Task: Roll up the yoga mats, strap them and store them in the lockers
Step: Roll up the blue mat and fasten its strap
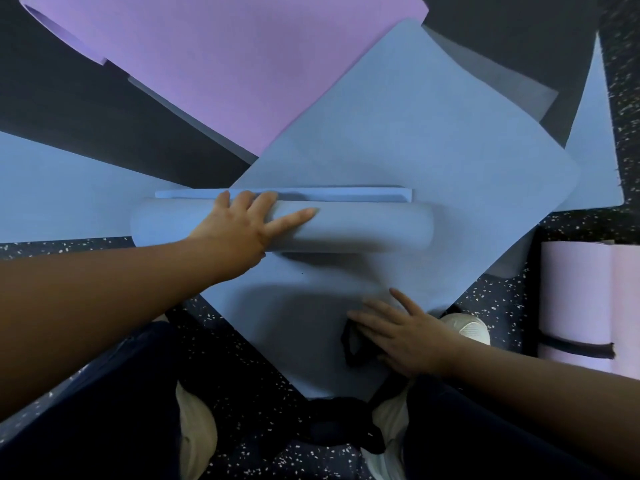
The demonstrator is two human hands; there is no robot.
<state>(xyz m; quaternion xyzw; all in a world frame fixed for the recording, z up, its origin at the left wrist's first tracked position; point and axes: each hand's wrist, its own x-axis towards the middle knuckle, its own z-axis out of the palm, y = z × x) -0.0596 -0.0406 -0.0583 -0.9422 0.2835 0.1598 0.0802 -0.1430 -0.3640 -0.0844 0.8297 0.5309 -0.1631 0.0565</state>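
Note:
A blue yoga mat roll [363, 230] lies crosswise on a flat blue mat [398, 140], its free end edge showing just behind it. My left hand [242, 223] rests on top of the roll with straight fingers pressing it down. Nearer to me, my right hand [401, 334] lies over a black strap [353, 344] on the flat blue mat, fingers laid on it; whether they pinch it is hidden.
A purple mat [242, 64] lies unrolled at the back. Another blue mat [62, 188] spreads at the left. A pale pink rolled mat [585, 303] with a black strap round it stands at the right. More black straps [346, 424] lie between my feet on the speckled floor [263, 445].

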